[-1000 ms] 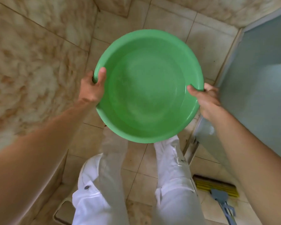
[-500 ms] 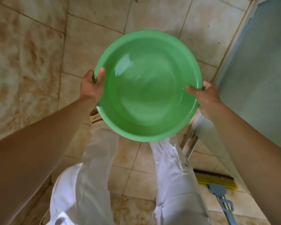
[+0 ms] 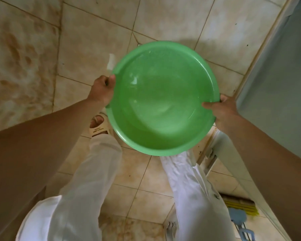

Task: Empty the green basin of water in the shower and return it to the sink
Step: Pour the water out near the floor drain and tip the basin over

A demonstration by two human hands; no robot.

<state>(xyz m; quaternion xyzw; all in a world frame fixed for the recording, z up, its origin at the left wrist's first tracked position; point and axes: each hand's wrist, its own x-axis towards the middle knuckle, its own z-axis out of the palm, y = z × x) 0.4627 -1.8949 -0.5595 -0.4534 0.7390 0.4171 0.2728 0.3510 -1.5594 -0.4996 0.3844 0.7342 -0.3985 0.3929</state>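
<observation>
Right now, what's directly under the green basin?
Under the green basin, held by the left hand and right hand, are floor tiles, a sandalled foot and white trouser legs. The other foot is covered.

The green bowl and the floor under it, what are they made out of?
The green basin looks like plastic: one even colour, smooth and glossy, with a thin rolled rim and bright glints inside. The floor looks like ceramic or stone tile: beige squares with mottled brown patches and thin grout lines between them. Which of the two, the picture cannot settle.
</observation>
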